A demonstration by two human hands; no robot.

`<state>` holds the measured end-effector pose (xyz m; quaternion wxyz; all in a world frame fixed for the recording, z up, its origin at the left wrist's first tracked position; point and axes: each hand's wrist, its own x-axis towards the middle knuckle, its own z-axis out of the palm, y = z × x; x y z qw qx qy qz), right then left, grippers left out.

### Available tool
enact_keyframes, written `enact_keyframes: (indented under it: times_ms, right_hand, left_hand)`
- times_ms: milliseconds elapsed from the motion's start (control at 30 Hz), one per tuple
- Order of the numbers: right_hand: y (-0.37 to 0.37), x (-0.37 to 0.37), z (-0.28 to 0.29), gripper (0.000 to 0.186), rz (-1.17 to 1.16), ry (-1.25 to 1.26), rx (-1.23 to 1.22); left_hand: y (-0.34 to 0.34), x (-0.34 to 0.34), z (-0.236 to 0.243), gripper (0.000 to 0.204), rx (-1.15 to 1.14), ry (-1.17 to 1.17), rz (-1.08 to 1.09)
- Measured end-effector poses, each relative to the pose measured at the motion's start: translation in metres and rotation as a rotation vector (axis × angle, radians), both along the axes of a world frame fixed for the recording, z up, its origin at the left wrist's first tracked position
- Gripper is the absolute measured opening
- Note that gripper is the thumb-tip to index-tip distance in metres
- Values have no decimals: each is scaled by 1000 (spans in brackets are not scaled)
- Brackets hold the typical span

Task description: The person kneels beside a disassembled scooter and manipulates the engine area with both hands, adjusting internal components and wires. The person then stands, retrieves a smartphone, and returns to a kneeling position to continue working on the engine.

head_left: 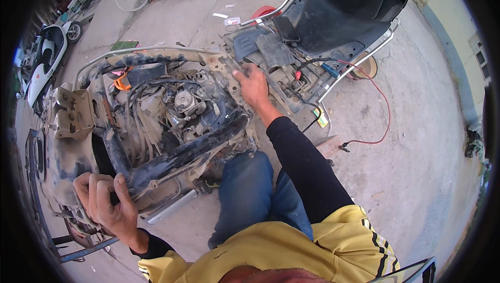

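Steadying the dusty, black-and-tan metal scooter frame (190,145) looks to me like the step in hand. It lies before the person's legs, bare of panels, with the round grey metal engine part (185,101) and a bundle of dirt-caked dark cables (136,108) showing between its tubes.

From my end, the right hand (253,91) rests at the frame's far right corner, fingers bent and thumb against the tan, hole-punched metal bracket (223,69); I cannot tell how firmly it grips. The left hand (108,199) is half curled beside the near end of the thick black tube, thumb apart from the fingers; whether it has hold of anything, I cannot tell.

To do this well, I would wrap both hands fully round sound tube rather than bracket edges, which may be sharp, and clear of the cables, which could snag or tear. Dust probably makes the metal slippery, so I'd test each hold before loading it. I would press or lift evenly at both ends, and mind the red cable (389,111) on the right.
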<state>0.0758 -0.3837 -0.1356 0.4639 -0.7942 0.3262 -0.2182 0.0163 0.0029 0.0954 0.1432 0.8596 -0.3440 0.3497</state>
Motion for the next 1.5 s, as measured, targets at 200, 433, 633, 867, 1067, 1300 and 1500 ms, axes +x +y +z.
enact_keyframes:
  times_ms: [200, 433, 633, 867, 1067, 1300, 1500]
  right_hand:
    - [0, 3, 0, 60, 22, 11, 1]
    - [-10, 12, -23, 56, 25, -87, -8]
    - [-8, 12, -27, 54, 55, -166, 73]
    - [-13, 14, -33, 53, 79, -181, 102]
    - [-14, 13, -31, 52, 89, -196, 94]
    - [-9, 11, -22, 49, 108, -218, 96]
    - [-7, 9, -16, 51, 116, -199, 93]
  left_hand:
    - [-7, -1, 8, 24, 3, -27, -47]
    - [3, 6, 5, 34, -32, -50, -7]
    - [9, 7, 7, 35, -11, -82, 20]
    - [10, 7, 5, 35, -30, -106, 23]
    - [9, 7, 5, 36, -20, -104, 29]
    - [10, 8, 4, 36, -41, -111, 16]
    - [10, 7, 6, 36, -24, -101, 31]
